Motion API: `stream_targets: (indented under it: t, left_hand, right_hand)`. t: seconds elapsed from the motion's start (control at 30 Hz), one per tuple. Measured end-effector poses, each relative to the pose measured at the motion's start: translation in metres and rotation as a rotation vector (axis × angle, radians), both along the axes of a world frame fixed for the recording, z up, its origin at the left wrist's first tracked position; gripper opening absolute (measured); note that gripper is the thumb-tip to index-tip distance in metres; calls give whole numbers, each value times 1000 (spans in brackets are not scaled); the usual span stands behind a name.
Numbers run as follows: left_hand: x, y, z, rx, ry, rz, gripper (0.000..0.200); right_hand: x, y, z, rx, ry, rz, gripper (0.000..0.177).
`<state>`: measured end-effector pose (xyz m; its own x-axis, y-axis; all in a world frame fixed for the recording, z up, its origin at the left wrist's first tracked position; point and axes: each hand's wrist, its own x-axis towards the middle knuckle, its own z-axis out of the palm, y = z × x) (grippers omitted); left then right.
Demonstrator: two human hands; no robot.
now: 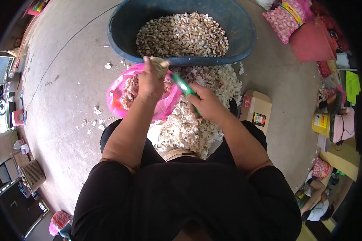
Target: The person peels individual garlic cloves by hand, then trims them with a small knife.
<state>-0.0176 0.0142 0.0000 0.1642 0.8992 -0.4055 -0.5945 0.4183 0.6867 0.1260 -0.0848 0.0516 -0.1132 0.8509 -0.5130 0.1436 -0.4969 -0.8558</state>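
My left hand (151,82) is closed around a pale garlic bulb (160,67), slightly blurred, with the thumb pointing up. It is held above an open pink plastic bag (116,90) that contains reddish garlic cloves (131,91). In my right hand (208,103) is a green-handled knife (182,84), its far end angled toward the bulb; the blade is hard to make out. Just beyond both hands stands a large blue tub (122,30) holding many loose garlic cloves (183,34). Papery garlic skins (189,130) lie heaped between my legs and up to the tub.
An open cardboard box (262,101) sits right of my knee. Pink mesh garlic sacks (283,24) and a red tub (313,42) stand at the upper right. Near a yellow bucket (321,122), other people appear at the right edge. A wicker basket (32,175) is at left.
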Motion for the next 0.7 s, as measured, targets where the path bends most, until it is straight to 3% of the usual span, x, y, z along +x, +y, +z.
stream_targets:
  t: [0.03,0.13,0.17,0.27,0.3,0.4,0.53,0.67,0.7]
  left_hand:
    - [-6,6,7,-38,60,91,53]
    - [-22,14,10,214,274,71,54]
    - [-24,13,11,248,266,16,55]
    - [-17,2,33,86,241,-58,53]
    - [-16,-1,38,94,225,-110,50]
    - [-14,-3,24,158,314,-241,48]
    - [-1,-15,16,266,389,-409,48]
    - [10,-22,13,196,458,-487,54]
    - [14,-23,13,214,441,-454,54]
  right_hand:
    - [7,4,-4,-70,29,128,16]
    - [-11,10,-20,64,-162,70,17]
    - [-16,14,-20,-17,-139,101,21]
    - [-32,19,-48,488,-314,49,30]
    - [-33,24,-49,569,-272,-35,37]
    - [-27,30,-35,786,-536,-196,37]
    - [-17,27,-20,586,-697,-16,33]
    - [-4,29,-24,583,-563,53,28]
    - [-2,28,-23,561,-432,15,27]
